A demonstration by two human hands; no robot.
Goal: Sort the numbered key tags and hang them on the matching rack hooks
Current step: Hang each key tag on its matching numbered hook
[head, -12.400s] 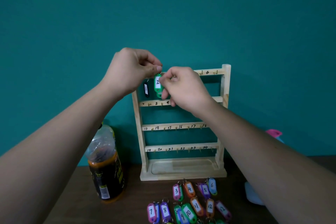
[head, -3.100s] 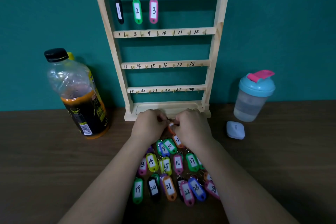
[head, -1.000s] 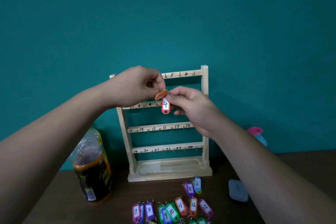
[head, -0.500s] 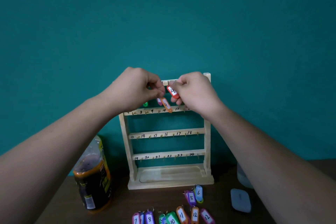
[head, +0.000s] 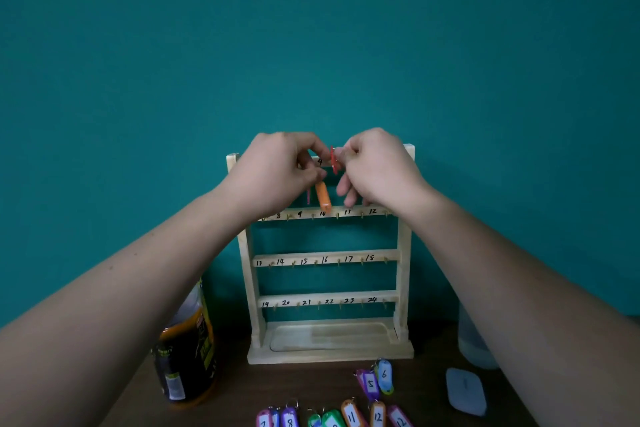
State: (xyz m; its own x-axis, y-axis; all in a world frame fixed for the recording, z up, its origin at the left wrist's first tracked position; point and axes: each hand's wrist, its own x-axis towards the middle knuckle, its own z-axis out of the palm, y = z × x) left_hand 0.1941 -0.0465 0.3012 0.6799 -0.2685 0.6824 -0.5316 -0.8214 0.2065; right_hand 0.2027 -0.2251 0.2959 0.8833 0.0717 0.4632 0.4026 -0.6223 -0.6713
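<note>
Both hands are up at the top rail of the wooden key rack (head: 404, 253), right by the "4". The right hand (head: 379, 170) is pinching a red tag (head: 333, 160), seen edge-on. The left hand (head: 277, 173) has its fingers curled, pinching the top of an orange tag (head: 322, 198) that dangles under them. The leftover tags (head: 370, 383) lie on the table (head: 294, 381).

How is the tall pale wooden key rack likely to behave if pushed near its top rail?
The tall pale wooden key rack looks stiff, with solid posts and rails. Being thin open slats, it is probably light and may slide on the brown table. Upright on a shallow base, it could tip backward under a high push.
</note>
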